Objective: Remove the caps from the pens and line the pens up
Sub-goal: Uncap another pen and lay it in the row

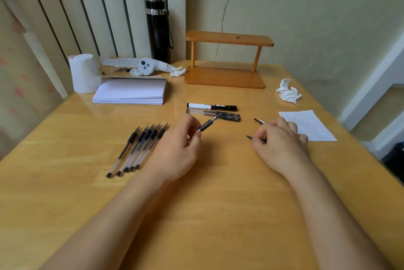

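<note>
The left hand (175, 149) was closed around an uncapped black-grip pen with a clear barrel (207, 124), pinched between thumb and fingers, with its tip pointing toward two o'clock above the yellow wooden table (207, 215). The right hand (281, 138) was curled shut on small dark pen caps (258, 121), whose pointed ends stuck out past the fingers toward ten o'clock (how many caps it held could not be told).

At nine o'clock from the left hand lay a row of uncapped clear pens with black grips (140, 147), side by side and touching, their tips aimed toward one o'clock. The left hand covered the near end of the row.

At twelve o'clock from the hands lay a white marker with a black cap (211, 107), and just beside it, on the near side, two capped clear pens (218, 115) lying flat.

A flat white sheet of paper (308, 125) lay at three o'clock, next to the right hand. A crumpled white tissue (288, 92) sat farther back. A stack of white paper (131, 92), a white paper roll (84, 72), a tall black bottle (158, 29) and a small wooden shelf (227, 61) stood near the wall.
</note>
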